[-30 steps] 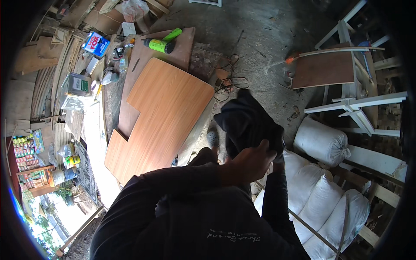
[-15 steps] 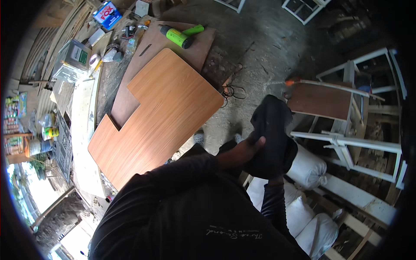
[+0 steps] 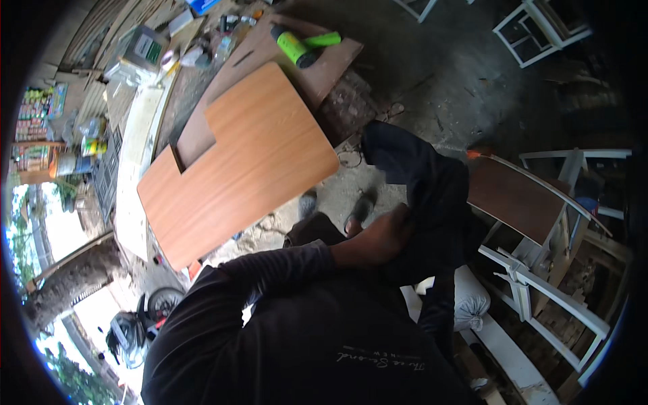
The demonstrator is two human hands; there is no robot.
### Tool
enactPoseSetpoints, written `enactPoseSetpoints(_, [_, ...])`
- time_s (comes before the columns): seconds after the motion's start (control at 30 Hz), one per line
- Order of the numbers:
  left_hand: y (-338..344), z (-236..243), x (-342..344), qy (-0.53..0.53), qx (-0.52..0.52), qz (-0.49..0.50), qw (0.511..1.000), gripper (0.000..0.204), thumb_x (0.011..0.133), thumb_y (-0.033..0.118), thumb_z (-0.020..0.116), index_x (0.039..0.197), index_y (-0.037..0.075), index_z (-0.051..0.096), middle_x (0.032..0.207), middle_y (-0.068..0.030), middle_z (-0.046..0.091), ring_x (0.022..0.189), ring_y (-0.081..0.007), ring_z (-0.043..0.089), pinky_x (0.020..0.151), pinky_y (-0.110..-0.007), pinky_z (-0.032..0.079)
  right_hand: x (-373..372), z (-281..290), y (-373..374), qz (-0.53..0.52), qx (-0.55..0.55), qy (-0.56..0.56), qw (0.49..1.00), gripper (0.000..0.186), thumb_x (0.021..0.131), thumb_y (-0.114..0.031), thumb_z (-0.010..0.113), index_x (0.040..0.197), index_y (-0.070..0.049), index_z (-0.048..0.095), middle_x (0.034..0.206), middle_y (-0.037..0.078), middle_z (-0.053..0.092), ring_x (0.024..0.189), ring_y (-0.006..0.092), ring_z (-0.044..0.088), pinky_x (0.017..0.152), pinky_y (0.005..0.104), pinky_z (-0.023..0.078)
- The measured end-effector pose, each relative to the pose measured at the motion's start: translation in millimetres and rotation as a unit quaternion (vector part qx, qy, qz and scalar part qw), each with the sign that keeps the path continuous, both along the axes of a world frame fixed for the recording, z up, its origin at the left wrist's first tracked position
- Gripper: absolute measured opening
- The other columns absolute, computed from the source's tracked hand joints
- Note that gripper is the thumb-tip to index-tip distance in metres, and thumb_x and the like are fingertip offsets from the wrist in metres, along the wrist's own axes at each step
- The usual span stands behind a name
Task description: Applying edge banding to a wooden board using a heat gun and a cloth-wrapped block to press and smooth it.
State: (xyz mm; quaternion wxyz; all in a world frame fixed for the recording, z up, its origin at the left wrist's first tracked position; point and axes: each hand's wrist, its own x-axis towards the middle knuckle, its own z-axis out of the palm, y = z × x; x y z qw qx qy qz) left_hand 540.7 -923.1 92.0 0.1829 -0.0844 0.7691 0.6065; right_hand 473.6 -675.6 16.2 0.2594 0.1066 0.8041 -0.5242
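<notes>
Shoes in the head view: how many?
2: left shoe by the edge of the wood-grain board, right shoe left of the black cloth. Others may be hidden in the clutter.

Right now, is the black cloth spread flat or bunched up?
Bunched, not spread flat: the black cloth hangs in loose folds at the left hand.

Black cloth [image 3: 435, 182], orange-brown board [image 3: 236, 165].
Your cloth is plain black, near the black of your shirt [image 3: 304, 331] with its pale lettering; the board carries faint grain streaks. Around you are a lime-green and black cylinder [image 3: 293, 48], a lime-green strip [image 3: 324, 39], a duller brown sheet [image 3: 331, 74], a dark red-brown panel [image 3: 513, 196], white frames [image 3: 560, 295], a white sack [image 3: 470, 297] and grey floor [image 3: 439, 94].
</notes>
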Motion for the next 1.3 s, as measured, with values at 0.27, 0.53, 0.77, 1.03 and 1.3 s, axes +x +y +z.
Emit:
enactPoseSetpoints(0.27, [-86,-85,-6,0.048,-0.367,-0.072,0.926,0.026,0.1,0.027,0.066,0.11,0.004,0.073,0.12,-0.0254,0.068,0.117,-0.0408,0.066,0.093,-0.048,0.055,-22,-35,-10,0.043,-0.022,-0.016,0.999,0.034,0.093,-0.028,0.075,0.114,-0.003,0.07,0.101,0.016,0.074,0.092,0.0301,0.075,0.081,0.0453,0.057])
enactPoseSetpoints(0.53, [-152,-210,110,-0.034,0.391,0.759,0.519,0.046,0.102,0.044,0.074,0.134,0.012,0.063,0.139,-0.0111,0.064,0.138,-0.0268,0.056,0.121,-0.049,0.04,-37,-42,-7,0.077,-0.023,-0.012,0.997,0.035,0.093,-0.03,0.075,0.114,-0.003,0.07,0.102,0.016,0.074,0.092,0.0303,0.074,0.08,0.0454,0.057])
enactPoseSetpoints(0.77, [-151,-225,131,0.112,0.249,0.677,0.684,0.032,0.101,0.012,0.075,0.131,0.007,0.064,0.129,-0.0101,0.07,0.13,-0.0281,0.063,0.123,-0.05,0.045,-52,-17,-11,0.121,0.005,0.004,0.993,0.036,0.093,-0.031,0.075,0.114,-0.003,0.071,0.102,0.016,0.074,0.092,0.0305,0.074,0.08,0.0455,0.057])
enactPoseSetpoints(1.03, [-171,-133,113,0.277,0.495,0.59,0.575,0.041,0.095,0.012,0.072,0.133,-0.001,0.062,0.135,-0.0175,0.07,0.132,-0.0317,0.063,0.121,-0.047,0.044,-87,9,-44,0.192,-0.003,0.058,0.98,0.037,0.092,-0.033,0.076,0.114,-0.004,0.071,0.103,0.016,0.074,0.092,0.0308,0.074,0.079,0.0455,0.057])
enactPoseSetpoints(1.3, [-199,-71,104,0.304,0.448,0.669,0.509,0.005,0.091,0.003,0.067,0.095,0.005,0.066,0.096,-0.0092,0.068,0.093,-0.023,0.065,0.087,-0.034,0.052,-123,49,-138,0.269,-0.077,0.122,0.952,0.038,0.092,-0.034,0.076,0.114,-0.004,0.072,0.103,0.017,0.074,0.091,0.031,0.073,0.079,0.0456,0.056])
